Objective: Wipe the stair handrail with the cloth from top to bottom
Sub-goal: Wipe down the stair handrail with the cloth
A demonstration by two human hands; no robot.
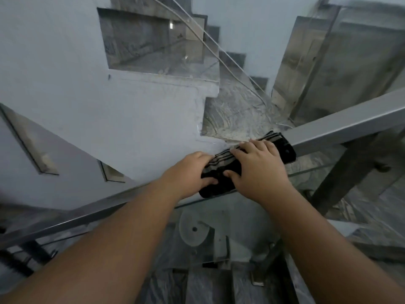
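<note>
Pale grey stairwell walls (pixel 92 69) and marbled stone steps (pixel 236 106) surround the work area, seen from above. At the centre, the cloth (pixel 228 170), dark with lighter stripes along one edge, is folded over the top of the handrail (pixel 341 126), a flat grey metal bar running diagonally from lower left to upper right. The cloth wraps the rail's top face and hangs over its near side.

The right hand (pixel 258 167) lies palm-down on the cloth, fingers spread and reaching over the far edge of the rail, thumb pressed on the cloth's near side; the hand is clamped on cloth and rail together. The left hand (pixel 188 172) sits just beside it, lower along the rail, gripping the lower end of the cloth with the thumb on top and the fingers curled over the far edge. Both forearms are bare and extend toward the rail from the bottom of the view.

Below the handrail, a glass panel (pixel 208 229) is mounted with round metal fittings, and a dark metal post (pixel 337 178) supports the rail to the right of the hands. Beyond the handrail, a lower flight of steps descends, with a thin rail line (pixel 197 34) crossing above it. Further steps lie beneath the glass.
</note>
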